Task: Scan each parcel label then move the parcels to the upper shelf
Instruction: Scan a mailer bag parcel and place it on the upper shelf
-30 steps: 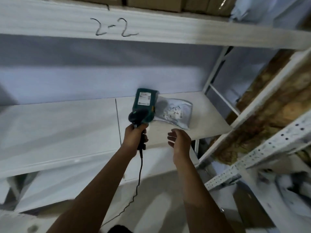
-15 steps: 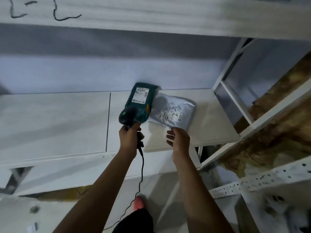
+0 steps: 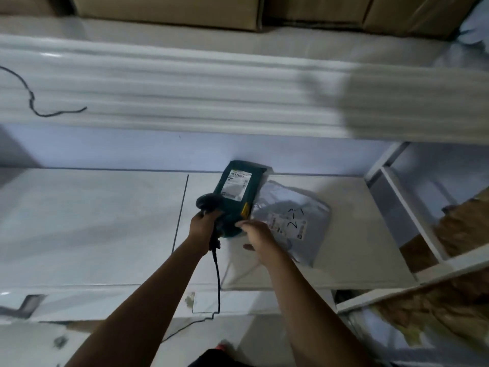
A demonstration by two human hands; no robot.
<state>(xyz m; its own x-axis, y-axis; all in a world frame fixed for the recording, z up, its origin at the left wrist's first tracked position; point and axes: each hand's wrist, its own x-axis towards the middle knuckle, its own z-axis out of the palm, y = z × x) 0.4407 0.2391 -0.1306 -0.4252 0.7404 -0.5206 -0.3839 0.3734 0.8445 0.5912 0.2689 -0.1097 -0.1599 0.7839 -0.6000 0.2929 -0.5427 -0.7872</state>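
Observation:
A teal parcel (image 3: 239, 189) with a white label lies on the white lower shelf (image 3: 92, 223), its far end against the back wall. A grey poly-bag parcel (image 3: 299, 215) with a label and handwritten marks lies beside it on the right, partly tucked under it. My left hand (image 3: 202, 227) grips a black corded barcode scanner (image 3: 207, 202), whose head sits at the teal parcel's near left edge. My right hand (image 3: 258, 234) reaches over the grey bag's near left corner. Its fingertips touch the teal parcel's near end and its thumb is spread below.
The upper shelf's white front beam (image 3: 185, 96) runs across above, with cardboard boxes (image 3: 169, 9) on it. The scanner cable (image 3: 217, 282) hangs down from my left hand. White frame uprights (image 3: 407, 210) stand at the right, with brown material behind them.
My right hand has moved forward and left, from the grey bag's near edge to the teal parcel's near end. The scanner stays at the teal parcel. The view has tilted upward.

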